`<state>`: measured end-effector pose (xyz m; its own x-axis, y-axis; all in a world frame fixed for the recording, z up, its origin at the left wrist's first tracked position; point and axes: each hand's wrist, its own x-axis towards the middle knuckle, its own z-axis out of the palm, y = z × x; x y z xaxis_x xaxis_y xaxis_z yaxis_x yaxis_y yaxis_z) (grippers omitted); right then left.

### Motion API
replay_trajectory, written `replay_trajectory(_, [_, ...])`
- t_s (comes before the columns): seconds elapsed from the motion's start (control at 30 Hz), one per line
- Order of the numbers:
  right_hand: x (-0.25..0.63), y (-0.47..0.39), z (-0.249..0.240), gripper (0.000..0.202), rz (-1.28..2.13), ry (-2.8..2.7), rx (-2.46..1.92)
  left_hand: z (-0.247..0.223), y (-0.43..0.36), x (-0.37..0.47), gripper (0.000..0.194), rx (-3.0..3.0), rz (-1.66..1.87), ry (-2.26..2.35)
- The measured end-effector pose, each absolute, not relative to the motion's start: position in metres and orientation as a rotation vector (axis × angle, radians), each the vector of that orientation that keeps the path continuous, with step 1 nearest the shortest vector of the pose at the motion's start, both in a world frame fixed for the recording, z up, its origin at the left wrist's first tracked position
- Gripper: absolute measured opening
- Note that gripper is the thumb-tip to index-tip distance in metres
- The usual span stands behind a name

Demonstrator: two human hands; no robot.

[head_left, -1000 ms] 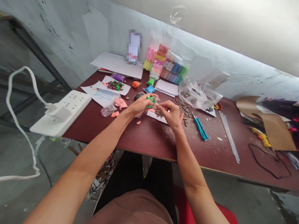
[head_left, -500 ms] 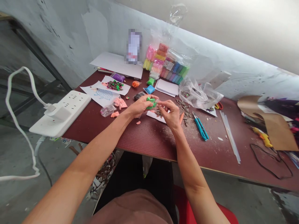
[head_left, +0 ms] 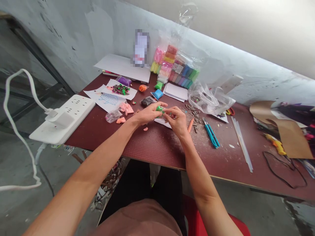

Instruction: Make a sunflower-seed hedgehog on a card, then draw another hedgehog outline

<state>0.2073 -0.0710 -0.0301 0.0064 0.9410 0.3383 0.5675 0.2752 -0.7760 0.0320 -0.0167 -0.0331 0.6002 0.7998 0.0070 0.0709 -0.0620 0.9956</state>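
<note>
Green, soft-looking material shows as a small lump [head_left: 159, 110] between the two hands, raised above the front middle of a dark red, textured table [head_left: 157, 149]. From my distant seat, through the head camera, I see the left hand [head_left: 149, 113] pinching this lump between thumb and fingers. Close beside it, the right hand [head_left: 177, 120] has thumb and forefinger brought nearly together at the lump's right edge; I cannot tell whether those fingertips grip anything.

Below the hands I make out a piece of white paper [head_left: 161, 122], mostly covered from my view. Just right of the right hand lie an orange stick [head_left: 190, 125] and a scatter of dark, seed-like pieces [head_left: 194, 113]; a little farther right is a teal cutter [head_left: 212, 135].

Left of the left hand, I find pink clay [head_left: 126, 108] next to a crumpled clear wrapper [head_left: 113, 116], with a black packet [head_left: 148, 101] just beyond the hand. Farther back on the left, a blue drawing [head_left: 108, 99] of a rounded animal lies partly under a sheet bearing a cluster of dark pieces with green bits [head_left: 121, 89]. Against the wall I see bagged clay in many colours [head_left: 180, 71]. At far left sits a white power strip [head_left: 64, 118].
</note>
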Motion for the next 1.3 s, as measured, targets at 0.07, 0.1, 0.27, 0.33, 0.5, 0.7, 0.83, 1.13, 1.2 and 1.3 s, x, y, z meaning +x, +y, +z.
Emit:
replay_trajectory(0.07, [0.206, -0.072, -0.028, 0.006, 0.501, -1.732, -1.396, -0.033, -0.017, 0.032, 0.052, 1.53, 0.697, 0.761])
replay_trajectory(0.1, [0.206, -0.072, -0.026, 0.004, 0.476, -1.764, -1.394, -0.033, -0.017, 0.032, 0.051, 1.515, 0.698, 0.75])
replay_trajectory(0.27, [0.204, -0.075, -0.023, 0.01, 0.406, -1.823, -1.432, -0.03, -0.015, 0.032, 0.051, 1.483, 0.706, 0.724])
replay_trajectory(0.33, [0.203, -0.076, -0.024, 0.011, 0.434, -1.789, -1.433, -0.028, -0.015, 0.032, 0.05, 1.497, 0.716, 0.739])
replay_trajectory(0.5, [0.203, -0.075, -0.028, 0.016, 0.6, -1.668, -1.422, -0.022, -0.019, 0.031, 0.043, 1.459, 0.704, 0.743])
replay_trajectory(0.7, [0.226, -0.068, -0.024, 0.03, 0.572, -1.331, -1.366, -0.014, -0.019, 0.029, 0.036, 1.361, 0.738, 0.745])
replay_trajectory(0.83, [0.24, -0.069, -0.017, 0.037, 0.525, -1.352, -1.367, -0.017, -0.016, 0.029, 0.018, 1.439, 0.834, 0.823])
replay_trajectory(1.13, [0.226, -0.075, -0.02, 0.05, 0.741, -1.417, -1.377, -0.017, -0.021, 0.031, 0.024, 1.541, 0.739, 0.779])
replay_trajectory(1.2, [0.219, -0.076, -0.021, 0.045, 0.862, -1.424, -1.296, -0.015, -0.023, 0.03, 0.023, 1.536, 0.685, 0.708])
replay_trajectory(1.3, [0.213, -0.077, -0.022, 0.039, 0.887, -1.445, -1.215, -0.013, -0.023, 0.028, 0.03, 1.488, 0.608, 0.67])
